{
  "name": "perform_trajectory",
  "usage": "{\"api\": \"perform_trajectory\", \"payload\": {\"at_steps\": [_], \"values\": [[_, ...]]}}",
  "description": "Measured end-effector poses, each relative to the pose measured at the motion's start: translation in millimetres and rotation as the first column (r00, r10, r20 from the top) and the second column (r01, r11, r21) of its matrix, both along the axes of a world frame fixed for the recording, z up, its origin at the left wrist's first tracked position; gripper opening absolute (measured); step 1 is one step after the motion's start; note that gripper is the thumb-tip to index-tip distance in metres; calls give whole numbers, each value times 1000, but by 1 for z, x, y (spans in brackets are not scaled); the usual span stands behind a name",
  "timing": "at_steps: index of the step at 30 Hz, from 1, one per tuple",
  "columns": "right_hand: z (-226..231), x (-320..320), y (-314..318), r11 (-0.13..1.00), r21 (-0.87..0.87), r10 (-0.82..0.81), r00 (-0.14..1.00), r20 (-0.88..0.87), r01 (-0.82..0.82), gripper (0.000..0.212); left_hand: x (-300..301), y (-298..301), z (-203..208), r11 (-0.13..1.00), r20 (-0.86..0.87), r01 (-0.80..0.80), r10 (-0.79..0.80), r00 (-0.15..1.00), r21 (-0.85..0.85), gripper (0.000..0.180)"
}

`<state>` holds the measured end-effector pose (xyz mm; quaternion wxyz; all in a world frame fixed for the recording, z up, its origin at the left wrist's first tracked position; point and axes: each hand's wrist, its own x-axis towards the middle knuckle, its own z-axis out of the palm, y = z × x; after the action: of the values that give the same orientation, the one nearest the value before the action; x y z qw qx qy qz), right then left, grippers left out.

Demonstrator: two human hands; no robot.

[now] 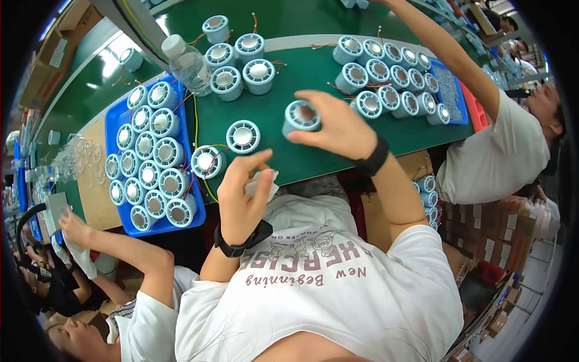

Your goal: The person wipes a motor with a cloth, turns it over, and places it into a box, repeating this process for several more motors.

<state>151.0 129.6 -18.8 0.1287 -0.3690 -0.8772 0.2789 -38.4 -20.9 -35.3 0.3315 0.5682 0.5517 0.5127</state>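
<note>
My right hand [341, 127] is raised over the green work table, thumb and fingers closed round a light-blue round housing [293, 125] with a ribbed rim and a dark grey disc in its centre. To its left, near the table's front edge, my left hand [238, 196] is curled with a crumpled white tissue [272, 186] tucked in it. Just beyond my left fingers a similar housing with a silver disc [243, 136] stands on the table. Beside it, another silver-disc housing [207, 161] with thin wires sits next to the tray.
A blue tray [196, 223] full of housings lies at left. A clear plastic bottle [192, 66] stands behind it, near several housings. More rows [386, 75] stand at right by a blue bin [461, 111]. Co-workers sit on both sides; one arm [443, 45] reaches across at right.
</note>
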Motion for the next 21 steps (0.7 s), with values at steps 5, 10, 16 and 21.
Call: {"api": "perform_trajectory", "payload": {"at_steps": [5, 10, 16, 21], "values": [[33, 7, 10, 771, -559, 65, 911, -408, -305, 75, 10, 19, 18, 996, -101, -63, 69, 992, 63, 71], [54, -10, 9, 431, -733, 83, 832, -549, -527, 77, 0, 28, 18, 974, 15, 152, -157, 988, 170, 83], [68, -11, -12, 833, -316, 294, 848, -440, -453, 87, -8, 21, 18, 977, 246, 121, -162, 956, 176, 84], [73, -7, -38, 946, 170, 317, 899, -303, -277, 86, -7, 24, 15, 966, 344, 178, -234, 909, 185, 82]]}}
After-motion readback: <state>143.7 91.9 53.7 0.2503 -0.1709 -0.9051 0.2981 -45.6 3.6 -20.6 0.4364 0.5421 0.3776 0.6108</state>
